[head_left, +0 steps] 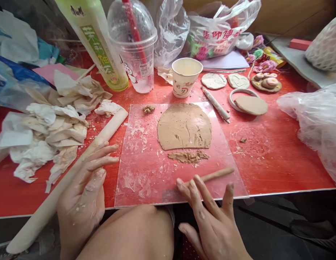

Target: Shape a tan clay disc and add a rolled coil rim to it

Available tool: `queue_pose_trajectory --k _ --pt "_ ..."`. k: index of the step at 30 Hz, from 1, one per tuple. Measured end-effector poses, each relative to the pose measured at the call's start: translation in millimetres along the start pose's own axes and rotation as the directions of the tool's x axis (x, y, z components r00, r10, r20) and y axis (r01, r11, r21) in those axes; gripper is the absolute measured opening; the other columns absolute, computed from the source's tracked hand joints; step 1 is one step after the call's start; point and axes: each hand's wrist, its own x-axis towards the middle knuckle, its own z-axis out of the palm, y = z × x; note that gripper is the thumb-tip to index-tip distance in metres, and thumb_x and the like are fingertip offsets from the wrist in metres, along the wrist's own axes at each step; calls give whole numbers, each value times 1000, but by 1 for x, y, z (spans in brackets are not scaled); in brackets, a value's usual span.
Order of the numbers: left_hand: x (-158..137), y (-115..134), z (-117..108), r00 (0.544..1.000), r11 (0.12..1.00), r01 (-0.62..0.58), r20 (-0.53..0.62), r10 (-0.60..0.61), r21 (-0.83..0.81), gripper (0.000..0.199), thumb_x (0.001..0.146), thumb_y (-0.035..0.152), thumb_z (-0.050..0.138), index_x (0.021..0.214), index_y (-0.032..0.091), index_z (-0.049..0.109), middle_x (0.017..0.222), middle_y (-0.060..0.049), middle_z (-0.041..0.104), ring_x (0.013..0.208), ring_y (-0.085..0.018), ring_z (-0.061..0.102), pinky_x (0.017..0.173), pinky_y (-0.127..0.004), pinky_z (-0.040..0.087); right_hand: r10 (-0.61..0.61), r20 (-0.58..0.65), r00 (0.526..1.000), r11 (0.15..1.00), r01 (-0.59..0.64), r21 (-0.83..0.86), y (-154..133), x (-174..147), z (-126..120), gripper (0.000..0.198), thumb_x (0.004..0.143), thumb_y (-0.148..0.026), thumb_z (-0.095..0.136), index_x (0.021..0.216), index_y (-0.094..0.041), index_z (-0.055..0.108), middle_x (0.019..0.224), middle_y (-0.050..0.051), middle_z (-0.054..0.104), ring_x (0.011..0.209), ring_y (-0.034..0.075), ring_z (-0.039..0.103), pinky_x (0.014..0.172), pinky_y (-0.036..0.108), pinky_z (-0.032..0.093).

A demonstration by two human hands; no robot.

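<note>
Evidently soft and damp-looking, a tan clay slab [184,126] lies at the centre of the frame, rounded above and cut straight along its lower edge, its surface pitted and scored. It rests on a clear, smeared sheet [141,186] over the glossy red tabletop [287,162]; ragged clay scraps [188,157] sit just below it. At lower right, the right hand [211,216] is spread, fingertips touching a smooth tan rod [218,174] without closing round it. At lower left, the left hand [85,191] is open, fingers loosely extended and holding nothing, beside a long, pale rolling pin [48,207]. Crumpled tissues [48,126] heap at the left. Toward the upper left, a bottle [103,65] carries a green label reading 茉莉柚茶. Next to it, a domed plastic cup [137,70] shows a white printed sticker, too small to read. The paper cup [181,79] at upper centre bears 中国, and a thin, creased plastic bag [211,39] behind it has red Chinese characters, partly distorted.
</note>
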Motion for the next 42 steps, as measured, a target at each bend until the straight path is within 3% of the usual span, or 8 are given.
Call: queue_pose_trajectory --k 4,10,17,25,31,34,39,42 --pt "0 -1 2 999 1000 -11 -34 12 25 20 77 16 53 82 26 70 104 1 65 119 -23 49 112 -45 28 -38 27 999 998 37 55 2 -12 -3 62 94 -35 39 143 -6 16 110 4 67 131 17 37 113 49 -4" --pt "1 -3 1 1000 1000 -20 -6 20 23 17 77 18 56 82 25 70 103 0 66 118 -23 50 111 -44 30 73 -28 997 997 -72 28 1 15 3 65 93 -33 42 144 -8 11 124 6 59 123 25 48 113 52 1" --pt "1 -3 0 999 998 -34 16 33 44 17 78 18 55 84 23 70 105 -2 65 120 -24 49 112 -47 29 33 -23 999 995 -31 94 5 -12 -5 54 95 -30 36 144 -13 21 105 0 69 104 17 63 114 46 -2" --pt "0 0 -6 994 990 38 99 -52 133 23 82 24 48 87 35 67 112 1 61 126 -23 43 115 -47 27 36 -42 998 999 -35 30 0 25 4 47 92 -27 43 134 -6 38 122 8 61 120 20 52 113 51 -1" --pt "1 -3 -7 996 998 -2 91 -4 63 20 79 16 53 85 26 69 109 -1 63 124 -25 46 113 -48 29 -81 47 996 997 81 -10 2 -12 4 37 92 -29 42 119 -6 54 112 6 67 138 19 21 111 55 -6" --pt "2 -5 -6 996 999 -7 87 4 39 20 80 15 52 86 23 69 108 -1 64 122 -24 47 112 -45 30 -57 60 997 998 58 -24 0 -14 3 36 92 -25 39 119 -7 54 112 5 66 139 17 16 112 51 -6" --pt "3 -5 -7 994 999 3 106 -7 40 19 82 15 51 86 22 69 110 -3 64 122 -22 47 110 -41 32 116 -13 993 992 -117 -45 -7 27 8 43 96 -30 36 129 -4 45 130 9 53 130 21 39 113 48 -4" --pt "3 -6 -8 995 998 8 101 -13 56 19 81 16 52 87 22 69 112 -2 63 123 -23 46 110 -42 31 138 -44 989 990 -138 5 -7 23 11 48 95 -27 38 138 -8 33 126 7 57 123 20 48 113 49 -5"
